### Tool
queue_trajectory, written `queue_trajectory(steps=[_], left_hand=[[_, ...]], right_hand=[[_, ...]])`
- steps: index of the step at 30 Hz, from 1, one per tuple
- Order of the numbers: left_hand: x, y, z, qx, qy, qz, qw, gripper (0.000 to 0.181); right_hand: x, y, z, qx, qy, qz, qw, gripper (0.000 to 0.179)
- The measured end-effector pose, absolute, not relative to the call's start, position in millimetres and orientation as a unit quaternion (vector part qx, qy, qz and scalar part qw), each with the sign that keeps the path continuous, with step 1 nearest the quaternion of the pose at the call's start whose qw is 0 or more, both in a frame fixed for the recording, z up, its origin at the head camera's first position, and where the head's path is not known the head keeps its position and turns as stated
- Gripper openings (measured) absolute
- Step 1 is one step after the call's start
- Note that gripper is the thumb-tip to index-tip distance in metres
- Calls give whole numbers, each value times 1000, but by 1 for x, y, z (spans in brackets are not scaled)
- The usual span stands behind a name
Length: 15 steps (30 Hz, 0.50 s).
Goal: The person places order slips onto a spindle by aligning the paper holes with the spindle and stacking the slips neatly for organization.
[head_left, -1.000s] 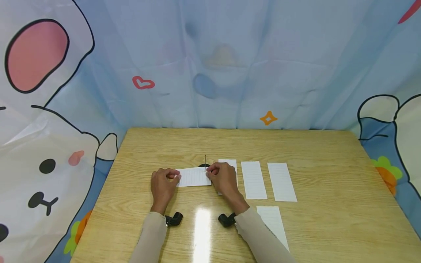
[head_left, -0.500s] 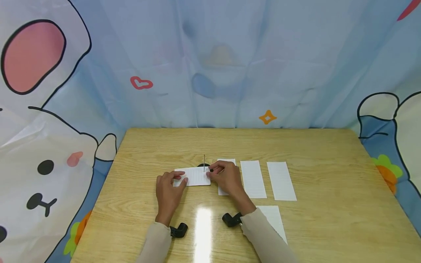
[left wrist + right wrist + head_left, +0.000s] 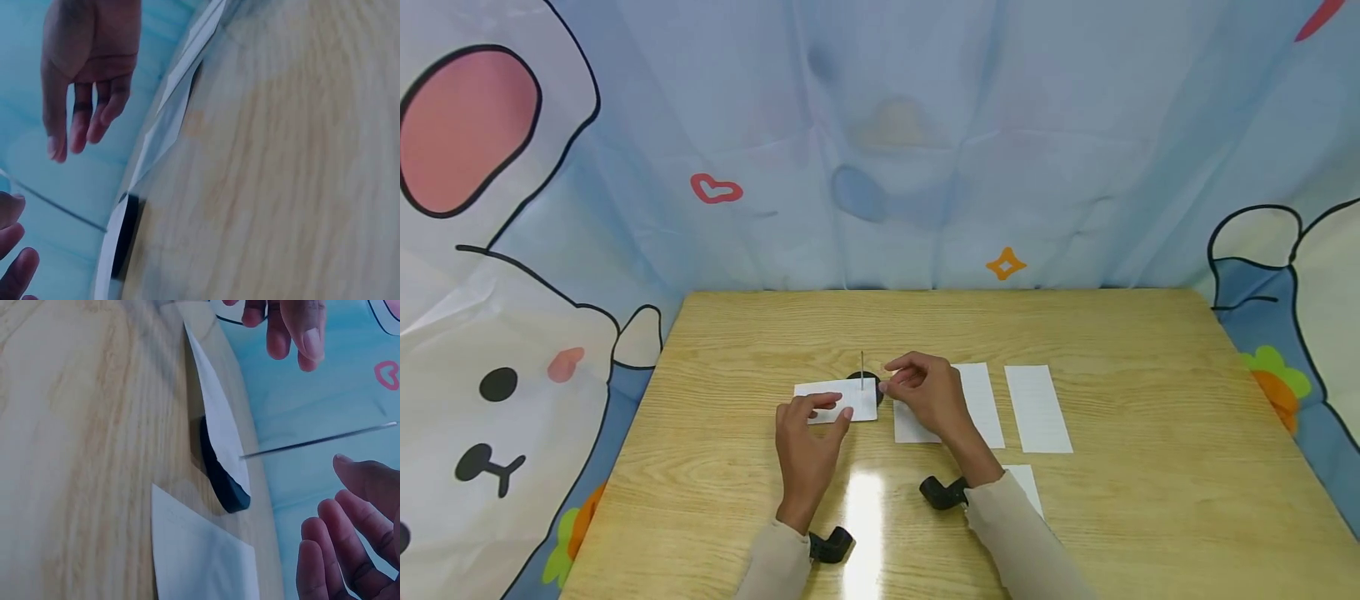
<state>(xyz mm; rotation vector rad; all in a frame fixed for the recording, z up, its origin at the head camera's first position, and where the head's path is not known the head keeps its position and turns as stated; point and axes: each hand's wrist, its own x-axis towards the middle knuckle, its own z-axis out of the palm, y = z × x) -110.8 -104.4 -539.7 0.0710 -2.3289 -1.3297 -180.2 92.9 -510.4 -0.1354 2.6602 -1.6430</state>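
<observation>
A bill spike, its thin metal pin (image 3: 862, 367) upright on a round black base (image 3: 220, 481), stands left of the table's middle. One white lined paper slip (image 3: 865, 403) is pierced by the pin near its right end and lies low over the base, its left end slightly raised in the right wrist view. My left hand (image 3: 808, 442) hovers over that slip with relaxed, apart fingers and nothing between them. Just right of the pin, my right hand (image 3: 934, 393) is held in the air, fingers loosely bent and holding nothing, partly covering another slip (image 3: 913, 429).
More lined slips lie to the right: one (image 3: 981, 400) beside my right hand, another (image 3: 1039, 408) farther right, and one (image 3: 1025, 483) nearer, partly under the right sleeve. A printed curtain (image 3: 910, 208) hangs behind the wooden table (image 3: 1150, 417).
My right hand has let go of the pierced slip's right end and moved right. My left hand has released its left end and shifted right above it. The slip stays on the pin.
</observation>
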Motion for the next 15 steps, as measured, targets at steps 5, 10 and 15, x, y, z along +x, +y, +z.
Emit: queue_trajectory(steps=[5,10,15], left_hand=[[-106,-89,-544,19,-836,-493,239,24],[-103,-77,-547,12,-833,-501,234,25],[-101,-65,-549,10,-838,-501,216,26]], right_hand=[[-182,101,-506,-55,850,-524,1,27],[-185,109,-506,-60,855,-514,-4,27],[-189,118,-510,-52,869,-493,2,28]])
